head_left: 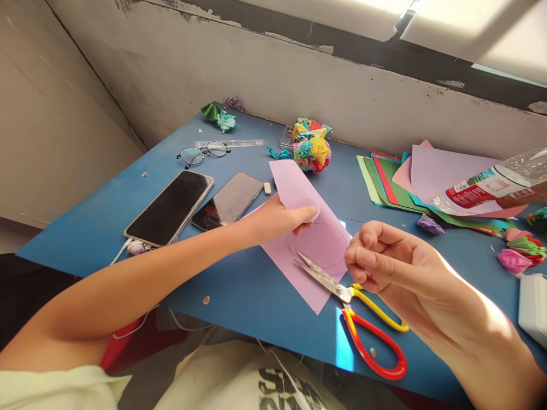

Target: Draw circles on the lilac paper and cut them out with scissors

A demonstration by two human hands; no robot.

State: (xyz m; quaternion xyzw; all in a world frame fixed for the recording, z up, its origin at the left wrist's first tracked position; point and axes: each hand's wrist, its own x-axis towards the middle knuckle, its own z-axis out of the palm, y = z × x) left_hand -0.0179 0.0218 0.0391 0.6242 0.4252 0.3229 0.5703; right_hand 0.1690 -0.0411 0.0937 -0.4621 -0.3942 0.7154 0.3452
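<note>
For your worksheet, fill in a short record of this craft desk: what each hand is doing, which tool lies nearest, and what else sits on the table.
Left hand: grips the folded lilac paper
Right hand: raised, fingers curled, touching nothing that shows
Nearest tool: scissors, shut, lying on the paper's edge
Table: blue
Left side: two phones, glasses, ruler
Back: paper flower ball
Right side: coloured paper stack, plastic bottle
</note>
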